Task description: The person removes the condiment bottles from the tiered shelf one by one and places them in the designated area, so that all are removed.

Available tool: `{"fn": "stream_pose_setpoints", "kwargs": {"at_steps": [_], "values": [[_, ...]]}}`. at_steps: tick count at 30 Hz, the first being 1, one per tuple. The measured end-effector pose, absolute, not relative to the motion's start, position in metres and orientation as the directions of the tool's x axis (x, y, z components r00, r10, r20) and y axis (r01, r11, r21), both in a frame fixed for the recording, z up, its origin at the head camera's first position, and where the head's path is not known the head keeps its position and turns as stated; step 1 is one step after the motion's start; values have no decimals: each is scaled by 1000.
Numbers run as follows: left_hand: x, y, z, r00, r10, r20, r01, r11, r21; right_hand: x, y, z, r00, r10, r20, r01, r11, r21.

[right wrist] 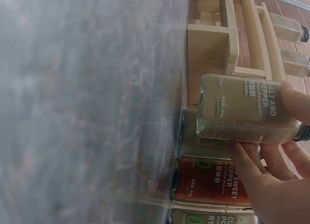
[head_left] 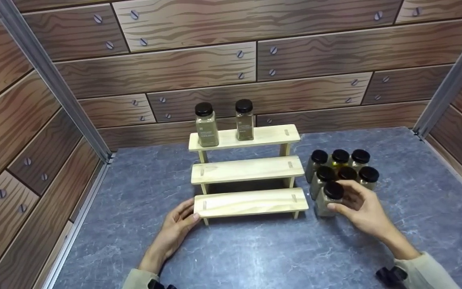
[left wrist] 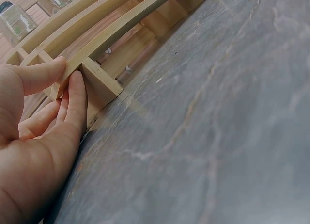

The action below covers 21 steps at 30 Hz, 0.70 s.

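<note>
A three-tier wooden spice rack [head_left: 251, 202] stands on the grey table. My left hand [head_left: 175, 229] pinches the left end of its lowest step; the left wrist view shows the thumb above the board [left wrist: 121, 32] and fingers below it. My right hand [head_left: 365, 210] holds a square glass spice jar [head_left: 325, 206] with a black lid, at the front of the jar group. On its label in the right wrist view, "pepper" is readable on this salt-and-pepper jar [right wrist: 237, 107]. Two similar jars, one left [head_left: 207, 130] and one near the middle [head_left: 245, 125], stand on the top step.
Several black-lidded jars [head_left: 368, 176] stand close together right of the rack, behind the held one. A red-filled jar [right wrist: 206, 180] is among them. Wood-patterned panels [head_left: 199, 72] enclose the table at back and sides, with metal corner strips [head_left: 54, 84].
</note>
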<state>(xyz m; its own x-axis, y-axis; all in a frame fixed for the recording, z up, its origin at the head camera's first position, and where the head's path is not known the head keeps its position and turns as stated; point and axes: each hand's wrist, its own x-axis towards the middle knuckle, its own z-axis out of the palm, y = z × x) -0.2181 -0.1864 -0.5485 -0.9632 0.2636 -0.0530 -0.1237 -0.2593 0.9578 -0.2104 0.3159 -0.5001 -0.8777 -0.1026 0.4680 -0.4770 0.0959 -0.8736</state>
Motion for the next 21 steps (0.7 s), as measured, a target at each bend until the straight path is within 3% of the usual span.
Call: {"fn": "stream_pose_setpoints", "kwargs": {"at_steps": [21], "values": [[-219, -186, -549, -964, 259, -55, -124, -261, 957, -209, 317, -501, -913, -136, 386, -408, 225, -885]]}}
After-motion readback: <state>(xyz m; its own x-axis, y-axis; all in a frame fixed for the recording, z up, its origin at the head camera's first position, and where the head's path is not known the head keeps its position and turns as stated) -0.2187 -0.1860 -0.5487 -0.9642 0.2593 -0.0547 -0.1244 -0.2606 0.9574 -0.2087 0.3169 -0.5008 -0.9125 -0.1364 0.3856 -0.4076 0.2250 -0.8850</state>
